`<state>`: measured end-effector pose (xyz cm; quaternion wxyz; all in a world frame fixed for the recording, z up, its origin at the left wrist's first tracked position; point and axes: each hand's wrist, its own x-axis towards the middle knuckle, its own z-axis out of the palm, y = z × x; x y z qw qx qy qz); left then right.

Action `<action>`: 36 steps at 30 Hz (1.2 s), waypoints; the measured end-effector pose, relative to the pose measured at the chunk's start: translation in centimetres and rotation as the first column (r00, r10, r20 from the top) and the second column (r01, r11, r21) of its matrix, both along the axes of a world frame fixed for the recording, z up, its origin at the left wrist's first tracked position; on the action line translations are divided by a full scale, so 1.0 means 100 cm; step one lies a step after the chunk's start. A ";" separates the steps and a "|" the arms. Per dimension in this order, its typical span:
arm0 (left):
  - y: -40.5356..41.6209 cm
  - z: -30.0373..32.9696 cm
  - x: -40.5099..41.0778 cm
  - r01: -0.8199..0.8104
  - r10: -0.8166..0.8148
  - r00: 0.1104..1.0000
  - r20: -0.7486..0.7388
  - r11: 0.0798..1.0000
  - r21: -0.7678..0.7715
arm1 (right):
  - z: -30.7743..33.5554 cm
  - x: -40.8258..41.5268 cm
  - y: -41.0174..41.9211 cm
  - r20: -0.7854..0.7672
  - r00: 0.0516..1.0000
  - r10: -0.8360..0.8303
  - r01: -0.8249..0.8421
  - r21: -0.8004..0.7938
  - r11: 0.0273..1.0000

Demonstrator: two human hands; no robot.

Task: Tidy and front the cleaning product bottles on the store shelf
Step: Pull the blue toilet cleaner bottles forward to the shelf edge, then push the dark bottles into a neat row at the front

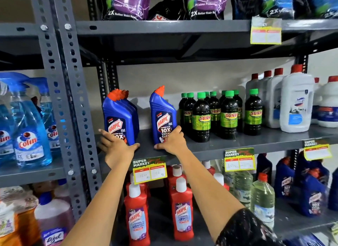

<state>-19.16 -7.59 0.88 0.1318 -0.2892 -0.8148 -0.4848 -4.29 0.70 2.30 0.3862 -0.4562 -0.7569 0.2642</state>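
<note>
Head view. On the grey steel middle shelf [237, 145], two blue Harpic toilet-cleaner bottles stand at the front edge, apart from one another. The left Harpic bottle [118, 121], at about nine o'clock from frame centre, heads a file of the same product behind it. The right Harpic bottle [162, 117] stands alone near the centre, upright with its label forward. The left hand [117, 147] cups the base of the left bottle, fingers spread along its left side and thumb under its front. The right hand [172, 141] wraps the lower right corner of the right bottle, fingers on the side, thumb lying along the shelf edge. Both look like light steering grips, not clenched.

These bottles are moulded, glossy, stiff plastic with flat faces, a bulged shoulder and an angled orange-red cap. Full ones should feel fairly heavy and bottom-weighted, so sliding from the base suits them better than tugging the slim neck, which could tip them. The smooth steel should let them glide.

At three o'clock stand round dark Sunny bottles [201, 117] with green caps, then white handled jugs [296, 103]. At five o'clock below hangs a yellow price tag [150, 172] over red Harpic bathroom cleaners [182, 212].
</note>
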 end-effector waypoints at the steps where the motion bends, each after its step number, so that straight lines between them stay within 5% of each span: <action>1: -0.001 -0.001 0.004 -0.014 0.015 0.999 -0.042 1.000 0.010 | 0.001 0.011 0.002 0.025 0.999 0.027 -0.027 0.006 1.000; 5: 0.001 -0.011 0.060 -0.004 0.042 0.912 -0.407 0.996 0.093 | 0.003 0.078 0.021 0.065 0.998 0.018 -0.020 0.027 0.999; 9: 0.039 -0.003 0.145 0.412 -0.268 0.775 -0.572 0.901 0.136 | 0.010 0.151 0.055 0.045 0.986 -0.160 0.156 0.075 0.985; 13: 0.093 0.012 0.183 0.605 -0.608 0.764 -0.214 0.791 -0.089 | 0.014 0.207 0.103 0.073 0.971 -0.226 0.222 0.059 0.973; 20: 0.144 0.016 0.182 0.552 -0.536 0.834 0.133 0.817 -0.166 | 0.013 0.233 0.157 -0.030 0.997 0.070 -0.074 -0.148 0.986; 36: 0.156 0.004 0.189 0.437 -0.429 0.894 0.126 0.898 -0.043 | -0.012 0.221 0.194 0.034 0.982 0.184 -0.183 -0.024 0.983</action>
